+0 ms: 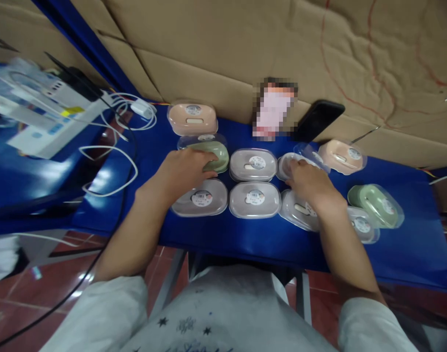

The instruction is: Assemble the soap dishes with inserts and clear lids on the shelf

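My left hand [181, 171] has its thumb and fingers around a pale green oval plastic box [222, 155], partly hidden by the hand. My right hand [309, 182] grasps a grey oval box [285, 164] in the back row; its fingertips are partly hidden. Between the hands sits another grey box [253, 165] with a round label. In front are a grey box at left [200, 197], one in the middle [255, 200] and one at right [298, 210], partly under my right wrist. Clear lids cover several of these boxes.
A peach box [192, 119] sits back left, another peach box [342, 156] back right. A green box [377, 205] overlaps a small grey box [363, 225] at right. A blurred-out phone [274, 110] and a black phone [319, 120] lean on cardboard. White cables [135, 171] and a power strip [58, 129] lie left.
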Action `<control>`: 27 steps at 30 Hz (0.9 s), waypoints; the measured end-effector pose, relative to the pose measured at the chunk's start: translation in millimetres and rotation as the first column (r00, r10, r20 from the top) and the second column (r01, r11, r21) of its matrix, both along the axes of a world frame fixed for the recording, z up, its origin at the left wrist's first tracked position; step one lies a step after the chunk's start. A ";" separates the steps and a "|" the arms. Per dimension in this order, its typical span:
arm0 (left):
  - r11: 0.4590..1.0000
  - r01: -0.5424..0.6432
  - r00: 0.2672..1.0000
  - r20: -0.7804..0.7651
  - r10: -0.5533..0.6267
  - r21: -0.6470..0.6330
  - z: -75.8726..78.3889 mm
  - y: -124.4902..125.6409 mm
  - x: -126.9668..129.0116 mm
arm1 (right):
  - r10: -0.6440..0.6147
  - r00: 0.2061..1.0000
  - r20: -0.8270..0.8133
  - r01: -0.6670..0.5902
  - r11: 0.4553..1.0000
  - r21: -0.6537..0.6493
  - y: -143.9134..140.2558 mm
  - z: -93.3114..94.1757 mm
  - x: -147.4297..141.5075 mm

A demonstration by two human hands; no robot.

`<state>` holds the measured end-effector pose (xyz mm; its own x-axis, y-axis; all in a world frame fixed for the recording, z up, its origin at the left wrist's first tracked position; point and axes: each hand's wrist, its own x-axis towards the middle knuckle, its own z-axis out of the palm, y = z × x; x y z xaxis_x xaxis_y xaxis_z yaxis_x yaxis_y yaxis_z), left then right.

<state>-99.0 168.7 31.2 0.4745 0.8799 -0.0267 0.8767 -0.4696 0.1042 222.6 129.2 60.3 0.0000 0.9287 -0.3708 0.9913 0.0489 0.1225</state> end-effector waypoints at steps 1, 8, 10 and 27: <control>1.000 -0.017 0.999 -0.031 0.017 -0.016 1.7 -1.0 1.9 | 0.014 1.000 -0.016 -0.014 1.000 -0.009 0.2 2.3 2.1; 0.992 0.023 0.987 -0.157 -0.042 -0.120 10.4 -4.4 11.7 | 0.060 0.981 -0.184 -0.066 0.997 -0.028 7.1 13.1 40.5; 0.992 0.042 0.987 -0.151 -0.059 -0.116 10.9 -4.4 10.7 | 0.073 0.978 -0.195 -0.075 0.997 -0.002 6.1 17.3 51.0; 0.998 -0.020 0.998 -0.051 0.022 0.054 7.8 -3.7 13.5 | 0.127 0.928 -0.349 -0.079 0.986 0.150 -32.0 45.8 51.6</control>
